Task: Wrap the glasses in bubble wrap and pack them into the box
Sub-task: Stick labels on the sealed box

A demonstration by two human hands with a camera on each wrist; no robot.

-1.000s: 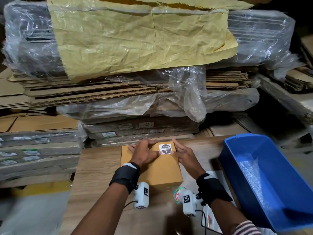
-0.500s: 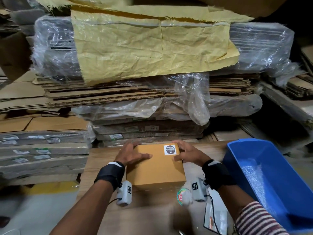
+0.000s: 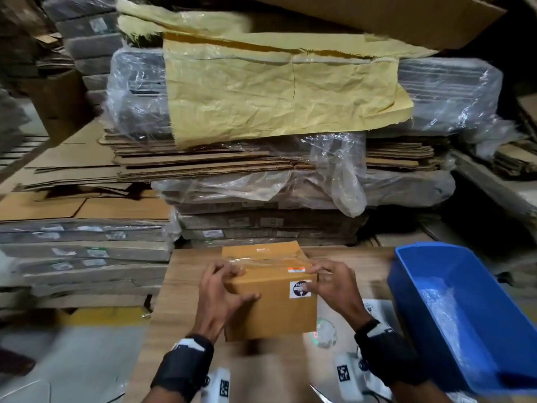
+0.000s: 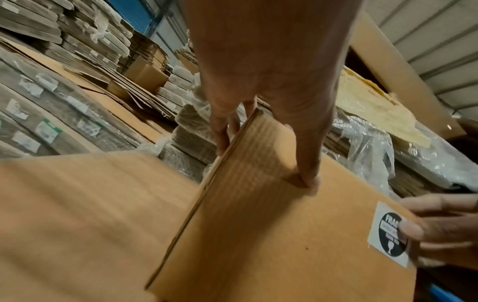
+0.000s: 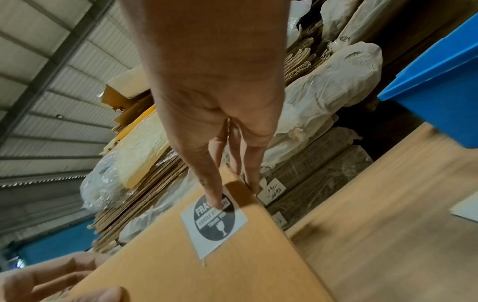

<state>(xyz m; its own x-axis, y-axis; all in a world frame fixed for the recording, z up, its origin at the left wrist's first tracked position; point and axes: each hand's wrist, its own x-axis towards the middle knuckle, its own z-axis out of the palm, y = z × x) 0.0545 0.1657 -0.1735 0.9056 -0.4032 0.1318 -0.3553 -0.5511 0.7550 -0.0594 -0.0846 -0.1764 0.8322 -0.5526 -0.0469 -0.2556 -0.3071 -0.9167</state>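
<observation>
Beyond the worktop's [image 3: 180, 301] left edge lie stacks of flattened cardboard [image 3: 87, 251] in clear plastic. The left hand [image 3: 216, 298] grips the left end of the box [image 3: 273, 312]: its thumb lies across the near face, and its fingers [image 4: 222, 130] curl over the upper edge onto the taped side. The box, a closed brown carton, is tipped so that its taped seam faces away and up; it sits near the middle of the worktop, toward the far edge, though whether its underside touches the wood cannot be told. On its upper right corner is a fragile sticker [image 3: 300, 289], white with a black disc. The right hand [image 3: 334, 289] clamps that right end, with its thumb on the sticker and its fingers [image 5: 252, 171] wrapped over the corner edge. Just right of the box, a clear tape roll [image 3: 325, 334] lies on the worktop. At the right edge stands a blue plastic bin [image 3: 465, 286], with bubble wrap [image 3: 444, 312] lying inside it.
</observation>
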